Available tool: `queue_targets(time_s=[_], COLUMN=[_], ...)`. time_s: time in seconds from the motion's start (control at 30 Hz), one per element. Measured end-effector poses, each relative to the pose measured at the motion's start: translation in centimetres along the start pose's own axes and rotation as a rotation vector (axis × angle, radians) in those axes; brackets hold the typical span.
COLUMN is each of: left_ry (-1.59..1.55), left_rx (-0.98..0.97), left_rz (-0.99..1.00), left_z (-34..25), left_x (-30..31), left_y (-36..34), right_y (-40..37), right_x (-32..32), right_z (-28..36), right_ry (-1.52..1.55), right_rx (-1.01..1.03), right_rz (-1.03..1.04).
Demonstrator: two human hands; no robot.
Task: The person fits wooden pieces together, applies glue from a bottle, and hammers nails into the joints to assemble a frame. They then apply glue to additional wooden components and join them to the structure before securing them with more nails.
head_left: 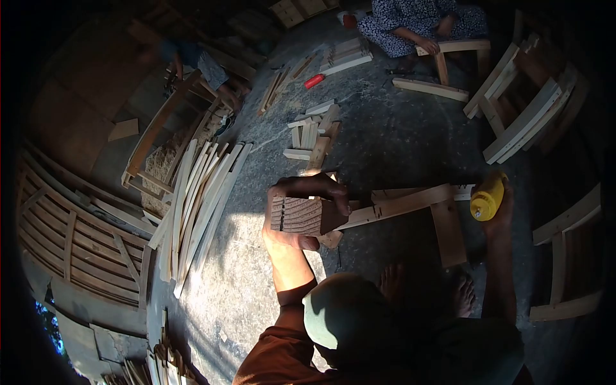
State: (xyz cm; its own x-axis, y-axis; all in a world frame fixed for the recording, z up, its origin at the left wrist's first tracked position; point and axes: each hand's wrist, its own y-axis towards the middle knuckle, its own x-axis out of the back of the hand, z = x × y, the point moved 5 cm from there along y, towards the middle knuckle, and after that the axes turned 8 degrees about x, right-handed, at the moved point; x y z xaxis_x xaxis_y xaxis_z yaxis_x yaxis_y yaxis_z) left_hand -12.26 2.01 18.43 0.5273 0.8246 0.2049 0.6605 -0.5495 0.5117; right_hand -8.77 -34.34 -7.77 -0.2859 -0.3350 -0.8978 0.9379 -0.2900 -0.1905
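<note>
My left hand [280, 192] is wrapped round the end of a wooden beam [296, 215], thumb and fingers on opposite sides. The sawn end grain faces me and has a row of small dark marks along it. Beyond the hand, pale wooden rails [398, 208] stretch to the right, where an upright wooden leg [448, 234] stands near my bare feet. In my right hand [504, 202] is a yellow plastic bottle [486, 200], its round base turned towards me, beside the right end of those rails.
Long wooden strips [199, 205] and a slatted frame [70, 237] lie at left. Short wood blocks [308, 136] and a red bottle [314, 81] are on the floor ahead. One person [417, 29] handles a frame at top right; another [208, 67] works at upper left.
</note>
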Motion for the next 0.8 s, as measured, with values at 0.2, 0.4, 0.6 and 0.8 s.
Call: queue_targets(time_s=[0.2, 0.4, 0.6, 0.8], left_ry=[-0.29, -0.554, -0.509, -0.494], left_rx=[0.212, 0.314, 0.408, 0.394], left_rz=[-0.075, -0.094, -0.168, -0.123], left_z=[6.4, 12.8, 14.9, 15.0], left_x=[-1.8, -3.3, -3.1, -2.7], left_y=[-1.4, -1.5, -1.3, -1.3], right_y=[6.4, 11.0, 12.5, 10.9], right_x=[13.3, 23.5, 23.3, 22.1], right_z=[-1.1, -1.6, -0.7, -0.7], right_ry=[0.085, 0.001, 0.489, 0.284], right_rx=[0.031, 0.067, -0.048, 0.065], right_rz=[-0.05, -0.105, -0.348, -0.322])
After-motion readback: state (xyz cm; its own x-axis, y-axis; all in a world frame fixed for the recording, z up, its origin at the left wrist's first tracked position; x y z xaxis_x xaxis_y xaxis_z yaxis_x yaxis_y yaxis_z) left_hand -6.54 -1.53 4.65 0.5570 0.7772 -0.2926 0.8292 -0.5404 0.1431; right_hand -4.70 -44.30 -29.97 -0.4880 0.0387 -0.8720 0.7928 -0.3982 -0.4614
